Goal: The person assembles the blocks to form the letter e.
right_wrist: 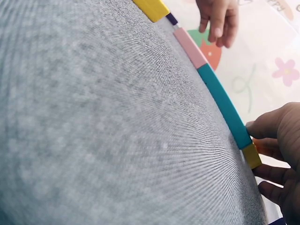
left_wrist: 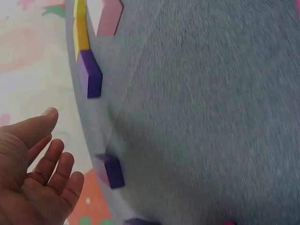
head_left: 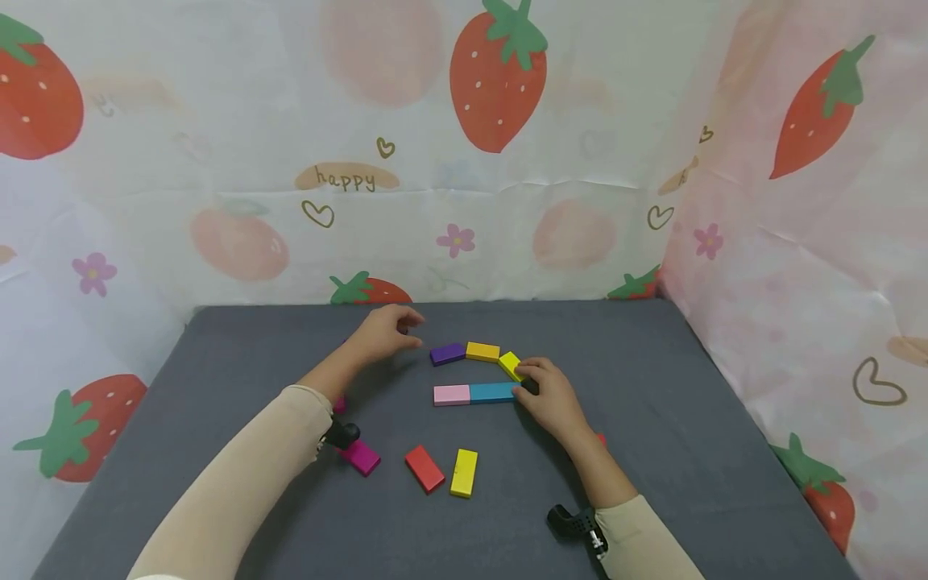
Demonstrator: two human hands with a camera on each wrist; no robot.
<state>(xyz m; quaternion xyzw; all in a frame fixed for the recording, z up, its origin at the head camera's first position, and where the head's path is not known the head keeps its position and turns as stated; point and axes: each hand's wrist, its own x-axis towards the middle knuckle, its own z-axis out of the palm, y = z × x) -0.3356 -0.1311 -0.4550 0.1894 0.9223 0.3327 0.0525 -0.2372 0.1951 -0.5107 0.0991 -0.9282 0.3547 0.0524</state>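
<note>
My right hand [head_left: 554,403] is at the right end of the blocks, its fingers at the lower end of a yellow block [head_left: 510,365]. Its thumb lies by the end of the blue strip [head_left: 493,392], which joins a pink block [head_left: 451,395]. In the right wrist view, thumb and curled fingers surround the small yellow block [right_wrist: 251,156]. My left hand [head_left: 384,332] hovers left of a purple block [head_left: 448,354], its fingers loosely bent around nothing. An orange-yellow block [head_left: 482,351] links purple and yellow in an arc. Another purple block [left_wrist: 110,171] stands near the left hand.
Nearer the front lie a magenta block [head_left: 361,457], a red block [head_left: 424,469] and a yellow block [head_left: 464,473]. Part of a red block [head_left: 602,439] shows behind the right forearm. The grey tabletop [head_left: 652,483] meets a printed cloth backdrop [head_left: 616,145].
</note>
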